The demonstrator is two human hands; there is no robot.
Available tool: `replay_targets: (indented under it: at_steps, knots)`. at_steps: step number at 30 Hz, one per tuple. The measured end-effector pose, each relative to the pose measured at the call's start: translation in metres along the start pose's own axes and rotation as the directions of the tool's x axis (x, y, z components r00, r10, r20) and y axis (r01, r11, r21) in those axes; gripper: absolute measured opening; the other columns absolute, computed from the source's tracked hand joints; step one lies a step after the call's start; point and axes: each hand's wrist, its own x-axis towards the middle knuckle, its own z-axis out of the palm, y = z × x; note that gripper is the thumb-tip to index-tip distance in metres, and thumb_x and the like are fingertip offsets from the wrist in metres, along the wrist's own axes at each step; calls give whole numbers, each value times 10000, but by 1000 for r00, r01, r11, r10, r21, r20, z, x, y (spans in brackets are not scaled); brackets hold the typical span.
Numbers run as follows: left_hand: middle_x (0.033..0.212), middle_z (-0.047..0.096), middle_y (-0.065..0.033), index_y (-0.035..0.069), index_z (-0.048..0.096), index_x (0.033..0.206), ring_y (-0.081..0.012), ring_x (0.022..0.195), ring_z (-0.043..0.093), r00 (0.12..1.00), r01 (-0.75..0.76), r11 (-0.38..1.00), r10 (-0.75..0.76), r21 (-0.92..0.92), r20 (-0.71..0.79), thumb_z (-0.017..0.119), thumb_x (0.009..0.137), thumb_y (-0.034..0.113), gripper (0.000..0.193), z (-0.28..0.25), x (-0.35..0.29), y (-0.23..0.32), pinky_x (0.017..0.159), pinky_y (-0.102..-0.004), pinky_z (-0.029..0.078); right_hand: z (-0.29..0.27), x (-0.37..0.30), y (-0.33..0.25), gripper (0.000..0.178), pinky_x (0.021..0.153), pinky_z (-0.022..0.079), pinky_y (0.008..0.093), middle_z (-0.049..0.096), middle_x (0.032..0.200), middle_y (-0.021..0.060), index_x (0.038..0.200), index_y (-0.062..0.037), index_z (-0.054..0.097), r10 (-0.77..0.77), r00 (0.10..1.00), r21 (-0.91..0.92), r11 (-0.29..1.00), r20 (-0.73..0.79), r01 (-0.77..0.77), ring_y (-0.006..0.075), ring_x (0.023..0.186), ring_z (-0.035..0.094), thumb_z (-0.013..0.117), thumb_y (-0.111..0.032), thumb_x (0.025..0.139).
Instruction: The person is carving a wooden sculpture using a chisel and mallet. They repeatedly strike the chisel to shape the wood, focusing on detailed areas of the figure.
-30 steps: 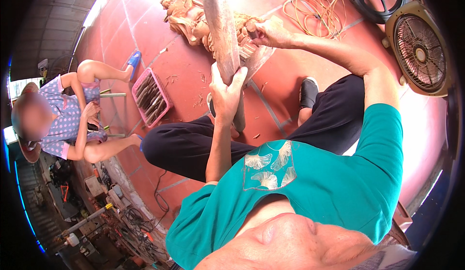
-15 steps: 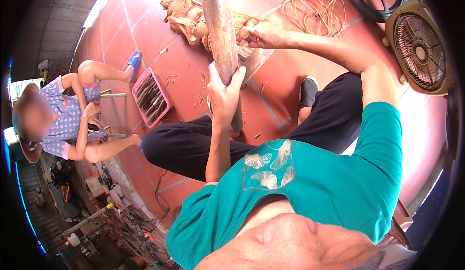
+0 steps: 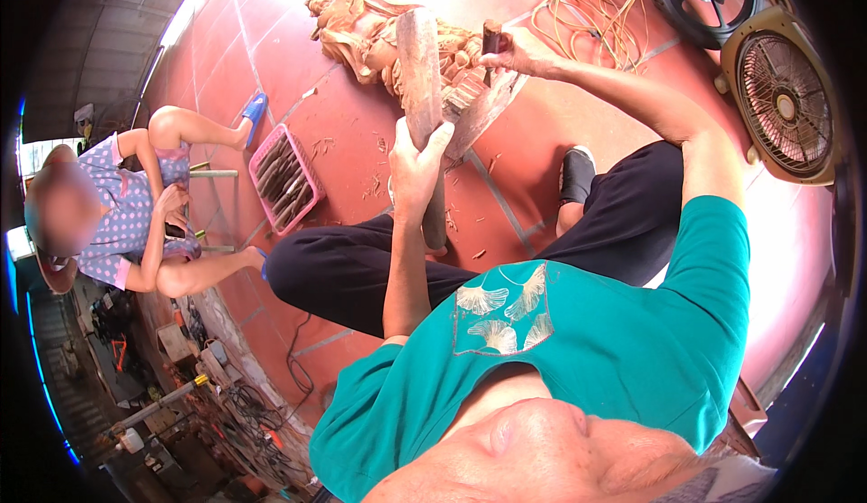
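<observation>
Red floor tiles (image 3: 352, 119) spread all around, and a brown carved wooden figure (image 3: 361, 47) lies at twelve o'clock. Near the middle, the left hand (image 3: 415, 173) curls closed around a long, pale brown wooden club (image 3: 420, 65). At one o'clock, the right hand (image 3: 526, 55) pinches a short, dark, stick-shaped tool (image 3: 491, 41) by the figure; I cannot tell if its tip touches the wood. At ten o'clock sits a pink plastic basket (image 3: 305, 162) of dark sticks (image 3: 284, 181).

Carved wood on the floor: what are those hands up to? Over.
Left hand: gripping wooden club. Right hand: holding short dark tool by carved wood. Carved wood partly hidden behind wooden club.
</observation>
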Motion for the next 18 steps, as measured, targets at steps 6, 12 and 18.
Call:
replay_targets:
  at_steps: [6,12,18]
  knots:
    - [1007,716,-167,-28,575,1180,-219,915,682,999,-2,999,4,-55,38,735,885,259,442,4,-2,-2,823,-348,536,-4,-7,-11,333,606,522,263,702,841,42,1003,-45,671,111,992,187,975,54,-119,99,704,650,772,-330,862]
    - [795,600,-34,25,590,1124,-98,607,552,992,-107,994,109,-40,61,698,920,281,345,12,-1,0,503,-268,473,0,-1,8,297,592,520,274,676,817,42,1023,-36,648,86,996,185,978,39,-91,106,682,628,748,-283,891]
    - [1034,701,-161,-42,564,1183,-193,919,654,997,-32,991,40,-128,63,712,904,207,402,8,-9,12,827,-335,529,1,-3,-11,302,606,518,288,671,808,42,1065,-47,608,1,998,122,992,69,-9,123,685,612,751,-243,886]
